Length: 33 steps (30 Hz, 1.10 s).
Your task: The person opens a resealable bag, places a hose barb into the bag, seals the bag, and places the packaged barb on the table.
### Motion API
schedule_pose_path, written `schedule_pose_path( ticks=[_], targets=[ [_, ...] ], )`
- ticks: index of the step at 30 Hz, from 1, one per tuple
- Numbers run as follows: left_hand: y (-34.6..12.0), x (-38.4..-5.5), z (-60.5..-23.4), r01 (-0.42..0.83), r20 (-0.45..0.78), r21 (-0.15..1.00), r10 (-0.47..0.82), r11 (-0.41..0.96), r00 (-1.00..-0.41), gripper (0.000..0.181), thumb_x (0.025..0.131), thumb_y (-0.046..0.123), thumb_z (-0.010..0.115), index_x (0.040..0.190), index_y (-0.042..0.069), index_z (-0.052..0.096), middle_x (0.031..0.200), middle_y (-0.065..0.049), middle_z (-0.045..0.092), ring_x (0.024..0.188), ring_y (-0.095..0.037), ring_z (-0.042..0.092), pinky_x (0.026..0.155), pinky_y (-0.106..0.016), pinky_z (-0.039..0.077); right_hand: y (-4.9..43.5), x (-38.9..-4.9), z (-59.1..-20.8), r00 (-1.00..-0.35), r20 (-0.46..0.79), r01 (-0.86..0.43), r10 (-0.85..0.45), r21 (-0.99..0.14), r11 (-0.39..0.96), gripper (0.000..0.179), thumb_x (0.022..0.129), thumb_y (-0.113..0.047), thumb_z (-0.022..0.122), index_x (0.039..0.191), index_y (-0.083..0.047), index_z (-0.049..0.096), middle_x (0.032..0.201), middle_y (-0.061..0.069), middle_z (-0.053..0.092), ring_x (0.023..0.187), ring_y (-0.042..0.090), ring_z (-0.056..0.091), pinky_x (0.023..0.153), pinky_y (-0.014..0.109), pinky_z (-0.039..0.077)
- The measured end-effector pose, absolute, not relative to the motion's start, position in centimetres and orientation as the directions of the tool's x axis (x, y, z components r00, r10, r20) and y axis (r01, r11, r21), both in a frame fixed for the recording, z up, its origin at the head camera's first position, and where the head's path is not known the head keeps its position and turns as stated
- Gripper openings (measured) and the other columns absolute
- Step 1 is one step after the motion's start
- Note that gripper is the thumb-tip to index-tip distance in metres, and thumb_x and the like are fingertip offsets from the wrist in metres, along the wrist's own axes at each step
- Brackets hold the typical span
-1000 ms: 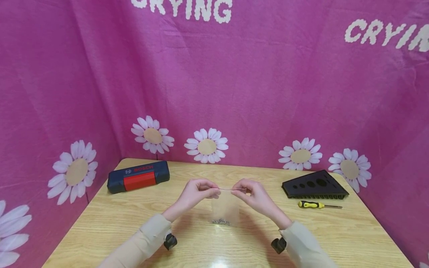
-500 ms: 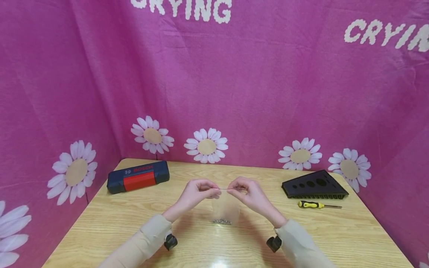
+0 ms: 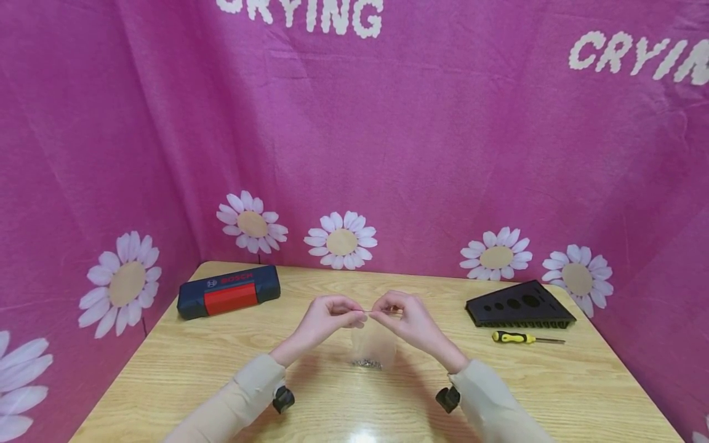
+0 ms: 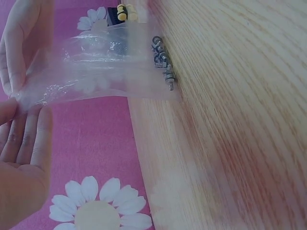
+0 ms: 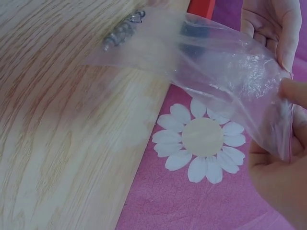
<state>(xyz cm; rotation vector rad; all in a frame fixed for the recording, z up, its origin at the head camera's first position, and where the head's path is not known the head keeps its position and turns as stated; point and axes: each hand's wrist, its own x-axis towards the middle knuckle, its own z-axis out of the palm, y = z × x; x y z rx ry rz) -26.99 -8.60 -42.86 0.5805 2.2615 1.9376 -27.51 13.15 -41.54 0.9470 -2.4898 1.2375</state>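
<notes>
A clear plastic zip bag (image 3: 376, 346) hangs upright between both hands, its top edge uppermost. Small metal bolts and nuts (image 4: 163, 62) lie gathered along its bottom, close over the table. My left hand (image 3: 327, 320) pinches the top edge at the left corner. Right beside it, my right hand (image 3: 407, 320) pinches the same edge between thumb and fingers. In the right wrist view a thin reddish seal line (image 5: 291, 129) runs along the bag's mouth at the right thumb. The fingertips of the two hands nearly meet.
On the wooden table (image 3: 232, 351), a blue and red Bosch case (image 3: 229, 294) lies at back left. A black holed rack (image 3: 520, 306) stands at back right, with a yellow and black screwdriver (image 3: 526, 338) before it. A pink flowered cloth (image 3: 354, 135) hangs behind.
My right hand has slid leftward along the bag's top edge, closing the gap to the left hand. The left hand has stayed nearly still, still pinching the corner.
</notes>
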Motion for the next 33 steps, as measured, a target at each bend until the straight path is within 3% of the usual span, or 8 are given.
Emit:
schedule_pose_path(
  ticks=[5, 20, 28, 33],
  targets=[
    [-8.5, -26.9, -42.7, 0.212, 0.161, 0.97, 0.345, 0.117, -0.925, 0.023, 0.09, 0.017, 0.072, 0.105, -0.001, 0.072, 0.1, -0.019, 0.076, 0.087, -0.017, 0.075, 0.084, -0.033, 0.06, 13.1, -27.6, -41.6, -0.755, 0.462, -0.652, -0.466, -0.611, 0.45, 0.005, 0.091, -0.019, 0.072, 0.088, -0.016, 0.073, 0.083, -0.004, 0.07, 0.074, -0.001, 0.056, 0.069, 0.021, 0.047],
    [-8.8, -26.9, -42.9, 0.211, 0.158, 0.968, 0.331, 0.133, -0.93, 0.025, 0.089, 0.02, 0.073, 0.106, 0.002, 0.072, 0.1, -0.017, 0.076, 0.087, -0.015, 0.075, 0.085, -0.032, 0.06, 13.5, -27.9, -41.9, -0.728, 0.503, -0.683, -0.466, -0.593, 0.426, 0.005, 0.088, -0.018, 0.075, 0.087, -0.013, 0.074, 0.082, -0.003, 0.07, 0.074, -0.001, 0.057, 0.068, 0.021, 0.048],
    [-9.1, -27.3, -43.3, 0.221, 0.166, 0.967, 0.342, 0.127, -0.925, 0.025, 0.09, 0.021, 0.072, 0.106, 0.001, 0.072, 0.1, -0.017, 0.076, 0.088, -0.015, 0.074, 0.086, -0.032, 0.06, 14.4, -28.2, -42.1, -0.708, 0.532, -0.706, -0.465, -0.553, 0.442, 0.005, 0.086, -0.018, 0.076, 0.083, -0.019, 0.072, 0.079, -0.007, 0.069, 0.071, -0.001, 0.054, 0.064, 0.021, 0.047],
    [-9.2, -27.3, -43.1, 0.21, 0.154, 0.968, 0.337, 0.137, -0.929, 0.024, 0.09, 0.022, 0.073, 0.105, 0.003, 0.072, 0.101, -0.016, 0.076, 0.088, -0.014, 0.074, 0.086, -0.032, 0.059, 14.8, -28.0, -42.1, -0.738, 0.504, -0.674, -0.449, -0.594, 0.44, 0.004, 0.086, -0.019, 0.076, 0.085, -0.017, 0.074, 0.079, -0.006, 0.069, 0.072, 0.0, 0.054, 0.066, 0.024, 0.049]
  ],
)
